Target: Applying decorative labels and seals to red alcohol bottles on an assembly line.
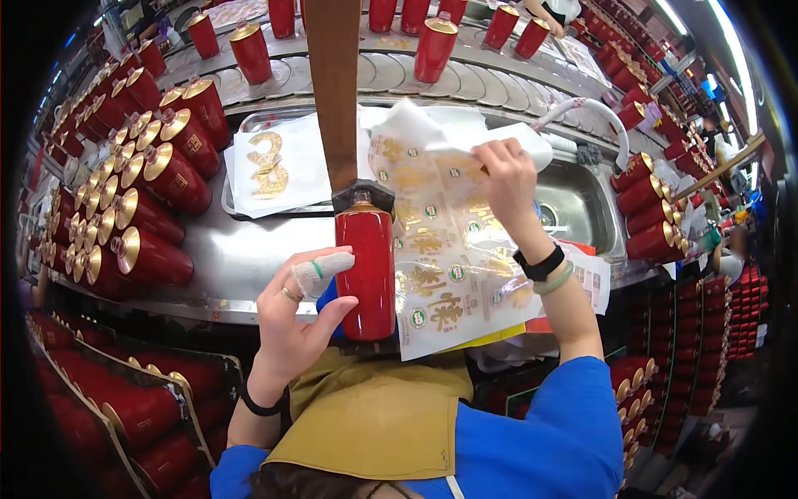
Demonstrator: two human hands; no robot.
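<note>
A glossy red bottle [366, 283] lies lengthwise in front of me, its neck end in a dark clamp [363, 196] below an upright brown bar. My left hand [301, 303] holds the bottle's left side, thumb and one finger resting on it. That finger wears a white cover with a green band. Right of the bottle spreads a clear decal sheet [432, 274] with gold characters and small green emblems. Fingers closed, my right hand [509, 179] pinches the white backing paper [528, 143] at the sheet's far edge, where it curls up.
Many red bottles with gold shoulders [154, 216] crowd the left of the steel bench [224, 274]. A tray holds white sheets with gold shapes [270, 162]. At right is a sink [582, 204] with a white curved faucet [619, 125]. Bottles stand on a plated conveyor [391, 75] beyond.
</note>
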